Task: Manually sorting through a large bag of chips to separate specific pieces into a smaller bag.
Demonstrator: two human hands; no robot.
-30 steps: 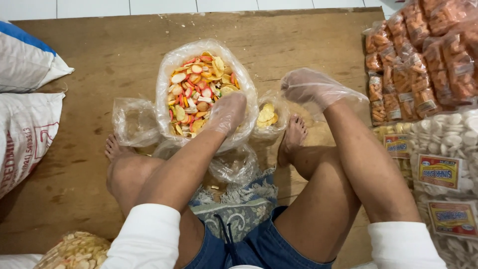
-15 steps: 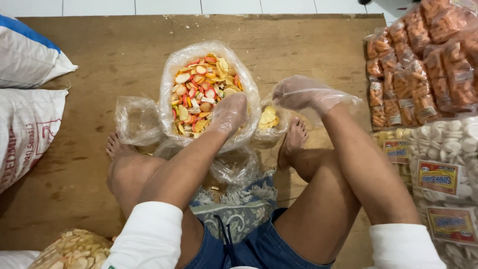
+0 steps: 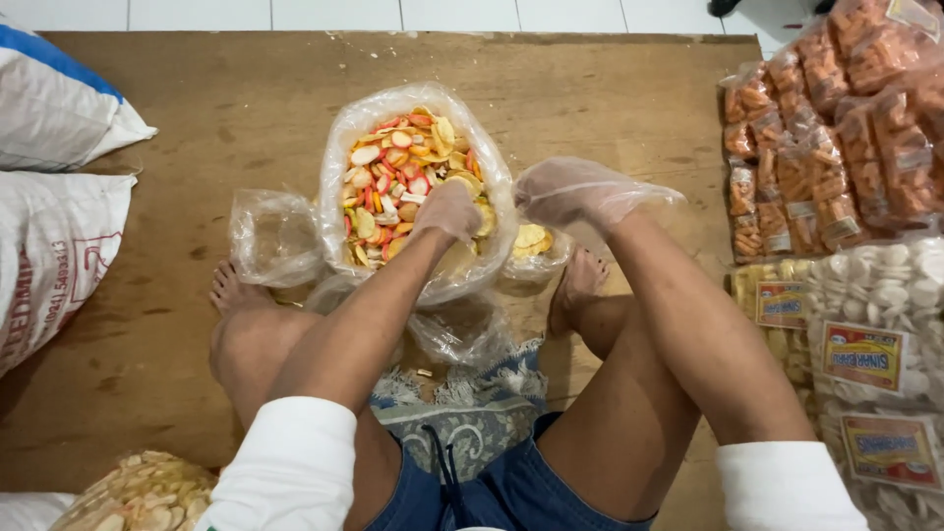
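A large clear plastic bag [image 3: 339,147] stands open on the wooden floor between my feet, full of colourful round crackers [image 3: 393,162] in orange, yellow, white and pink. My left hand [image 3: 447,209], in a thin plastic glove, is sunk into the crackers at the bag's near right side with its fingers curled down among them. My right hand [image 3: 575,192], also in a loose clear glove, hovers just right of the big bag, above a small plastic bag [image 3: 531,258] holding a few yellow crackers. Nothing shows in its fingers.
An empty small clear bag [image 3: 270,236] lies left of the big one. Two white sacks [image 3: 59,226] are at the left. Packed bags of orange snacks [image 3: 836,147] and white crackers [image 3: 885,295] are stacked on the right. A heap of pale crackers [image 3: 138,492] sits at the bottom left.
My right hand has drifted a little left and down, closer to the big bag and the small bag. My left hand stays inside the crackers.
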